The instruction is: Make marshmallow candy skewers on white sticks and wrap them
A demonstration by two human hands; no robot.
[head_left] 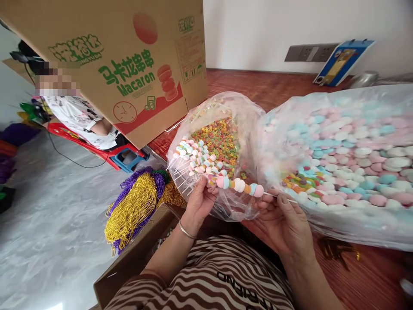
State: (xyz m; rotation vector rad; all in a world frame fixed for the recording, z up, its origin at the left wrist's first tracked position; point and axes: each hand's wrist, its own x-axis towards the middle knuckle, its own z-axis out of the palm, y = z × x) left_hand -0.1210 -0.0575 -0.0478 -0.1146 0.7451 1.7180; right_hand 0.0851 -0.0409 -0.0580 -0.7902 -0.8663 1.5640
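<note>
Observed from within the room: a candy skewer (239, 185) is held across the front of the open bag of ring candies (219, 137). The left hand (203, 196) has its fingers pinched at the skewer's far end; whether it grips the stick or a sweet cannot be told. The right hand (285, 211) pinches the bare white stick (272, 195) at the other end. Loaded skewers (196, 157) lie bunched on the bag's near left side. The marshmallow bag (361, 172) rests on the table (232, 82) to the right, with some rings among its contents. In my judgement, threading is the step in hand and well advanced on this stick. The next move calls for a steady right-hand grip and light left-hand pressure, lest the soft sweets deform.
</note>
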